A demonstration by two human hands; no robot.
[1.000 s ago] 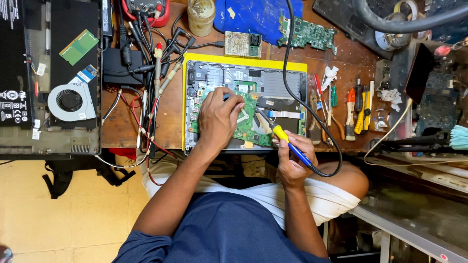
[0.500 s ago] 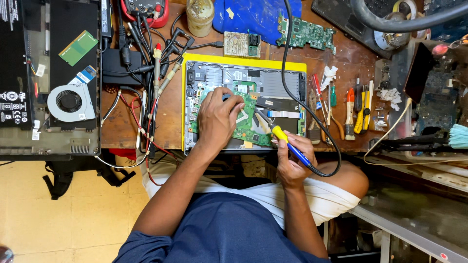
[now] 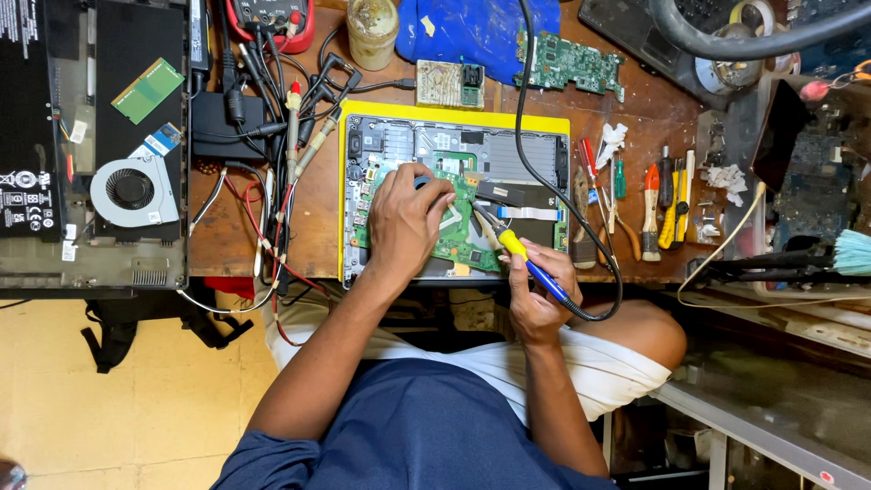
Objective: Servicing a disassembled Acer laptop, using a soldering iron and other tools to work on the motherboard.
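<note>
An opened laptop base with a yellow edge (image 3: 454, 118) lies on the wooden bench, its green circuit board (image 3: 467, 238) exposed. My left hand (image 3: 406, 218) rests on the board, fingers curled around a small dark blue object. My right hand (image 3: 535, 286) grips a soldering iron (image 3: 526, 261) with a yellow and blue handle; its tip points up-left at the board, close to my left fingers. The iron's black cord (image 3: 522, 109) loops away over the laptop toward the back of the bench.
A second opened laptop with a fan (image 3: 132, 191) sits at the left. Tangled leads and probes (image 3: 281, 118) lie between the laptops. Screwdrivers and pliers (image 3: 653, 204) rest at the right. A jar (image 3: 372, 27), a loose green board (image 3: 567, 63) and blue cloth (image 3: 476, 27) are behind.
</note>
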